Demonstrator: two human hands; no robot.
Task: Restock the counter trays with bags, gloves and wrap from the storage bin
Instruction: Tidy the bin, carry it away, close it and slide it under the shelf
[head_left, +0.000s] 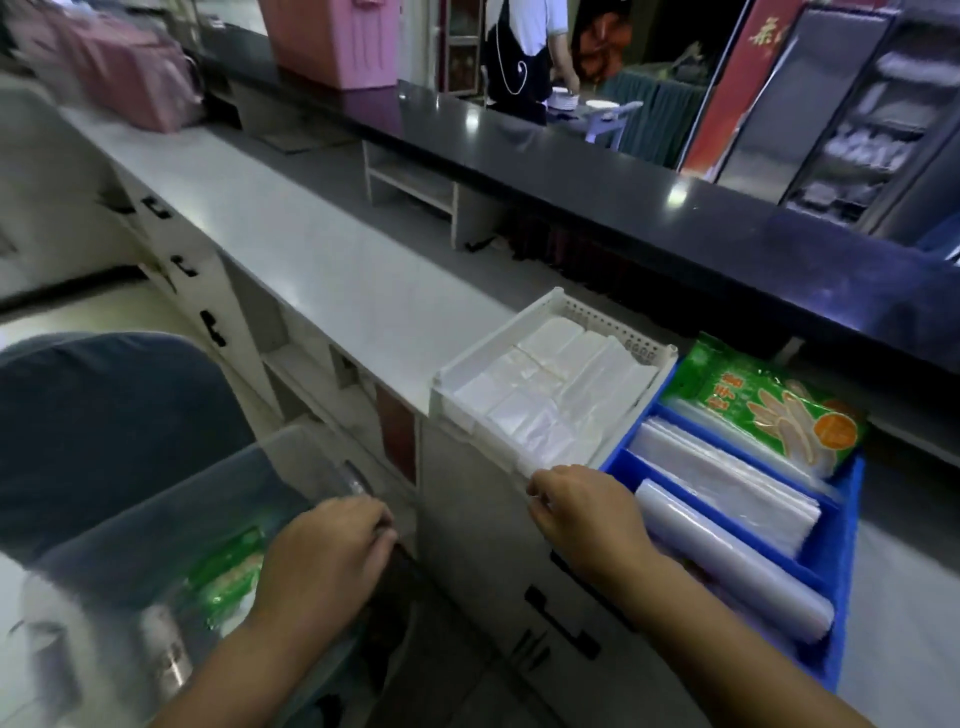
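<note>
The right hand (582, 512) has its fingers curled shut on the near edge of the white tray (498, 338), pinching the end of the clear bags (545, 400) that lie in it. The bags are in flat stacks, side by side, and they fill the tray. The tray sits at the front of the pale counter (322, 260).

The left hand (332, 556) is closed over the rim of the clear storage bin (171, 499), which sits lower down, in front of the counter. I cannot tell how tight this hold is, as the fingers curl out of sight. A green pack of gloves (228, 577) lies inside the bin, just beside this hand.

Touching the right side of the white tray is a blue tray (844, 545) with walls that split it into parts. A green glove pack (769, 405) lies in the far part. Clear flat bags (727, 483) lie in the middle part. A roll of clear wrap (727, 561) lies in the near part.
</note>
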